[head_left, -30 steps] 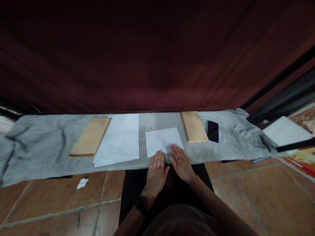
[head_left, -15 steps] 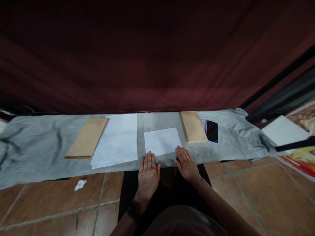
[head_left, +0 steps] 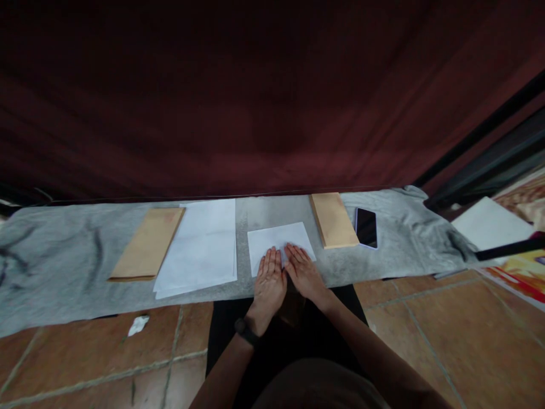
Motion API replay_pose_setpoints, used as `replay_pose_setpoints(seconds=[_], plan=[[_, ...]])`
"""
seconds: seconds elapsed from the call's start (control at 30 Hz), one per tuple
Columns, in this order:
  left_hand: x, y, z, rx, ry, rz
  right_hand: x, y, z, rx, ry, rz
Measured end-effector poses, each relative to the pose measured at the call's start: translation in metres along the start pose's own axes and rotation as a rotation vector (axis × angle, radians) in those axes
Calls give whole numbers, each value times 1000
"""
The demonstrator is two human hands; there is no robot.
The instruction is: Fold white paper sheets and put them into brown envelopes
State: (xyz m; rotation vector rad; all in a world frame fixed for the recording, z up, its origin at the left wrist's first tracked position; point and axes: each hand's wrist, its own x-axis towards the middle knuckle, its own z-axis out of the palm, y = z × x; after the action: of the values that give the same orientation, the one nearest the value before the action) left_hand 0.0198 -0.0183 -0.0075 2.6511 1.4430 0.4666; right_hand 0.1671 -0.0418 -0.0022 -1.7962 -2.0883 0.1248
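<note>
A folded white sheet of paper (head_left: 279, 238) lies on a grey cloth (head_left: 76, 267) spread over the tiled floor. My left hand (head_left: 269, 278) and my right hand (head_left: 301, 270) rest side by side on the sheet's near edge, palms down, fingers stretched flat and close together. A dark band sits on my left wrist. Neither hand holds anything. To the left lies a stack of larger white sheets (head_left: 200, 247).
Brown envelopes lie at the left (head_left: 147, 243) and right (head_left: 333, 220) of the papers. A black phone (head_left: 367, 226) sits beside the right envelope. A crumpled paper scrap (head_left: 138, 324) is on the tiles. A dark red curtain hangs behind; white paper (head_left: 489, 223) lies far right.
My hands were apart at the sheet's near corners half a second ago; they have come together at the middle and moved forward onto the paper.
</note>
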Motion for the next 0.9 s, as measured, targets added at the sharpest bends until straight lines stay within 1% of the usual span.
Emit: replay_pose_setpoints(seconds=[0.13, 0.2, 0.3, 0.37, 0.47, 0.53, 0.63, 0.7, 0.8, 0.9], plan=[[-6, -7, 2, 8, 69, -51, -6, 6, 10, -77, 31, -18], [-9, -10, 0, 13, 87, -96, -10, 12, 12, -107, 56, 14], [-10, -14, -3, 27, 81, -147, -16, 22, 13, -138, 78, 72], [-9, -16, -4, 28, 87, -179, -19, 28, 11, -147, 85, 96], [-3, -20, -4, 16, 130, -223, -21, 33, 8, -141, 87, 112], [4, -21, -3, 13, 149, -216, -19, 33, 5, -134, 89, 136], [23, -21, -1, 6, 119, -159, -4, 30, 1, -106, 89, 171], [37, -20, 2, 0, 63, -119, 12, 25, 1, -58, 72, 149], [54, -18, 8, 2, -21, -73, 36, 17, 6, -19, 20, 115], [61, -19, 14, 14, -51, -50, 53, 13, 16, -15, -40, 79]])
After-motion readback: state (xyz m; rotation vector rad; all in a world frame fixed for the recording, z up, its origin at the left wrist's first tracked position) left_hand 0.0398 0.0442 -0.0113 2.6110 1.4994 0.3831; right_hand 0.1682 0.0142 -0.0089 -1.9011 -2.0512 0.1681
